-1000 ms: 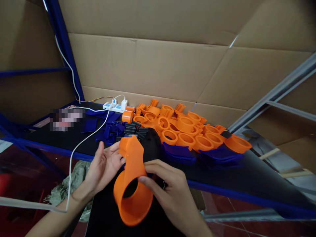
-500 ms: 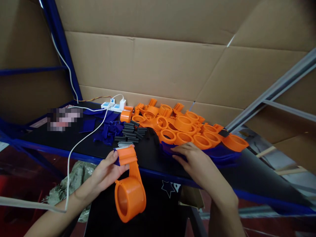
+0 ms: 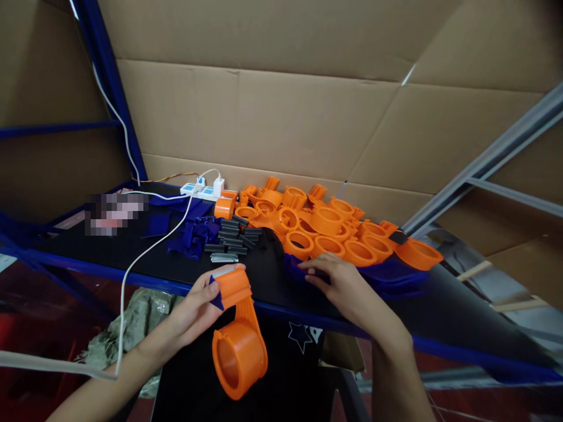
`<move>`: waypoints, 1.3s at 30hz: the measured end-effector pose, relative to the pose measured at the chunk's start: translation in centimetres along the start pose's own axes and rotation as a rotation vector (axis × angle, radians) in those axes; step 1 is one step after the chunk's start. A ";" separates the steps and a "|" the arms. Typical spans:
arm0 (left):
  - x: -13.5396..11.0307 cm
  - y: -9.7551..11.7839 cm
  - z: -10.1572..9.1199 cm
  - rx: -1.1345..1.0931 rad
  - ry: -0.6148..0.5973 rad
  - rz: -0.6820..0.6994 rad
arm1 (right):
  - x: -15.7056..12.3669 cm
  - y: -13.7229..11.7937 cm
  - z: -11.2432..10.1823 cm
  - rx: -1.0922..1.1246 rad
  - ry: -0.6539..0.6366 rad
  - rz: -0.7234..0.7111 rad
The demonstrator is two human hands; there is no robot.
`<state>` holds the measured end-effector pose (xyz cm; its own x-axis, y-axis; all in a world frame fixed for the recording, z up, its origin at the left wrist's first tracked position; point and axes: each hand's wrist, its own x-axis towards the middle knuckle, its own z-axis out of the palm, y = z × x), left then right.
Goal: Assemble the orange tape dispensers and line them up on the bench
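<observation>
An orange tape dispenser (image 3: 241, 351) hangs from my left hand (image 3: 197, 308), whose thumb and fingers grip its upper end. A blue plastic piece (image 3: 217, 293) sits at that end beside my thumb, and a pale metal strip (image 3: 226, 271) runs along the top edge. My right hand (image 3: 336, 281) is over the table, thumb and fingertips closed around the edge of a dark blue plastic piece (image 3: 292, 266) in front of the orange heap. The exact contact at those fingertips is partly hidden.
Several orange tape dispensers (image 3: 328, 220) are heaped at the back. Left of them lie black rollers (image 3: 231, 234), small blue parts (image 3: 191, 237), metal strips (image 3: 224, 257) and a white power strip (image 3: 204, 191). A white cable (image 3: 152, 243) crosses the table's front edge.
My left hand has shifted slightly right and down with the tape dispenser, which has tilted a little. My right hand has moved slightly left among the blue pieces.
</observation>
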<state>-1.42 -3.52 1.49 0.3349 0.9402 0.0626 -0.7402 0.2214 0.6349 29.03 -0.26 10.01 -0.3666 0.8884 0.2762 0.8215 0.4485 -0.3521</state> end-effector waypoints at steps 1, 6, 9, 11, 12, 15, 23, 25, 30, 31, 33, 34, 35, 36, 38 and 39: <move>0.0 -0.1 0.0 0.013 -0.002 -0.004 | 0.1 0.1 0.0 0.018 0.001 -0.008; 0.1 -0.2 0.3 0.016 -0.045 -0.022 | 0.3 0.1 -0.3 0.088 0.086 0.007; 0.4 -0.1 0.9 -0.004 -0.099 -0.024 | 0.0 -0.6 -0.7 0.219 0.312 -0.002; 0.5 0.0 1.4 -0.003 -0.124 -0.025 | -0.2 -1.4 -0.8 0.441 0.518 -0.011; 0.5 0.0 1.7 0.002 -0.130 -0.025 | -0.3 -1.9 -0.8 0.585 0.607 -0.006; 0.3 -0.1 1.9 0.024 -0.124 -0.022 | -0.3 -3.8 -0.3 1.009 0.693 0.059; 0.1 -0.1 0.8 -0.097 -0.056 0.075 | 0.7 -8.4 2.8 1.294 0.233 0.170; 0.3 0.2 0.7 -0.139 -0.061 0.076 | 0.7 -8.4 3.2 1.242 0.213 0.164; 0.6 0.8 0.7 -0.205 -0.074 0.055 | 0.3 -7.7 2.8 1.075 0.190 0.145; 0.6 0.9 0.8 -0.203 -0.078 0.054 | 0.2 -7.6 2.7 1.039 0.178 0.150; 0.6 1.0 0.8 -0.190 -0.077 0.054 | 0.2 -7.4 2.5 0.934 0.134 0.159; 0.6 1.0 0.9 -0.181 -0.071 0.054 | 0.2 -7.4 2.4 0.863 0.109 0.150; 0.6 1.0 0.9 -0.168 -0.062 0.053 | 0.2 -7.4 2.3 0.783 0.085 0.130; 0.6 1.0 1.0 -0.149 -0.053 0.054 | 0.2 -7.4 2.1 0.707 0.066 0.100; 0.6 0.9 1.0 -0.101 -0.028 0.064 | 0.2 -7.5 1.9 0.593 0.054 0.045; 0.6 0.8 1.0 -0.078 -0.008 0.071 | 0.1 -7.7 1.8 0.562 0.060 0.032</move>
<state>-1.24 -3.05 2.80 0.2845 0.9521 0.1117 -0.8051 0.1740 0.5671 21.92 -3.42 11.13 -0.3066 0.9027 0.3019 0.4667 0.4190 -0.7789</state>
